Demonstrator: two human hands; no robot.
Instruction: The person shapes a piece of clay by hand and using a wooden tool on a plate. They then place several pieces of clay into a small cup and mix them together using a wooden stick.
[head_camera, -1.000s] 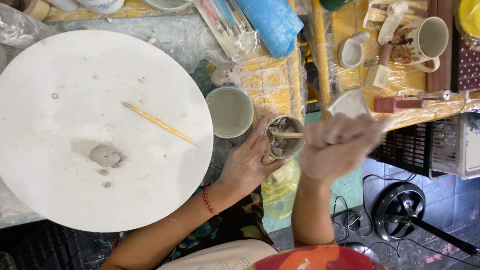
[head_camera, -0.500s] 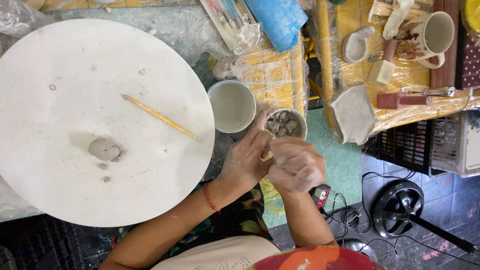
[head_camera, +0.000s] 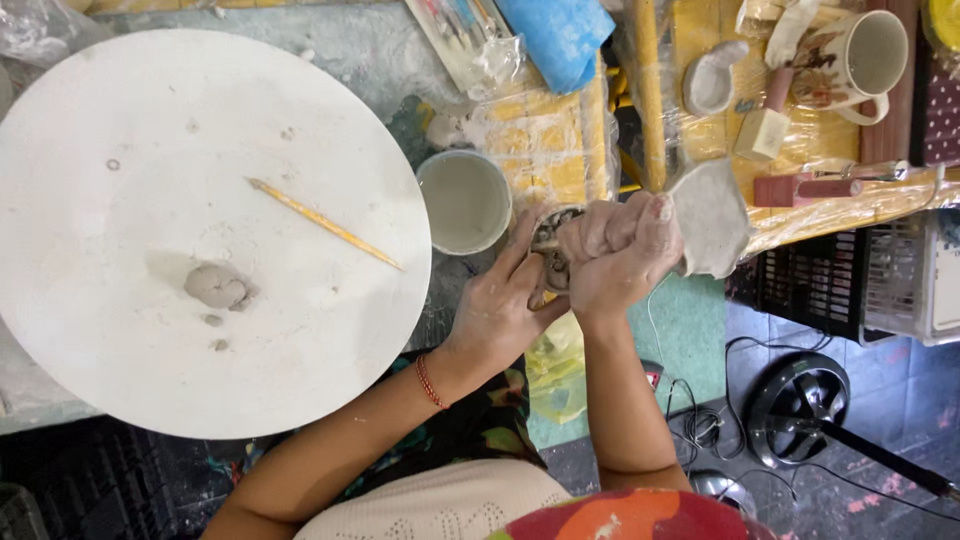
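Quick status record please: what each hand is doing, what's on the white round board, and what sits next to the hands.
left hand: cups a small clay-smeared bowl
right hand: closed fist over the bowl; contents hidden
round white board: holds a wooden stick and a grey clay lump
beside hands: pale cup; grey clay slab

Both forearms were bare, with no sleeves showing. A thin red thread bracelet (head_camera: 430, 382) circled the left wrist. Grey clay smeared both hands: left hand (head_camera: 500, 310), right hand (head_camera: 615, 250).
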